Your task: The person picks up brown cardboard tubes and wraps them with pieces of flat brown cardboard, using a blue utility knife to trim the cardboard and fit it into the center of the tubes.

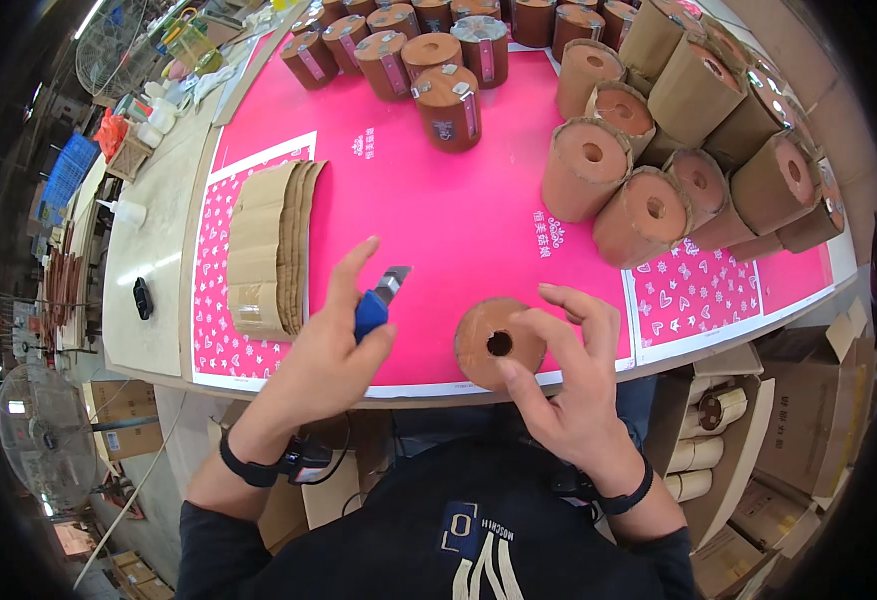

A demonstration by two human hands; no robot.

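In my left hand point(324, 350) is a blue utility knife point(371, 312), its grey metal tip pointing up and away from me. A brown cylinder point(474, 345) with a round hole in its top face stands near the table's front edge. Over the right side of that cylinder is my right hand point(574, 375), its thumb and fingers apart close to the hole. Whether the fingertips touch the top, I cannot tell. To the left of the knife lies a stack of curved brown cardboard sheets point(264, 250).
Several cardboard-wrapped cylinders point(587, 165) are piled at the right. Brown cylinders with metal fittings point(447, 108) stand at the back. Pink printed sheeting point(439, 220) covers the table. A small black object point(143, 298) and a white bottle point(129, 212) are at the left; an open carton point(729, 440) stands below right.
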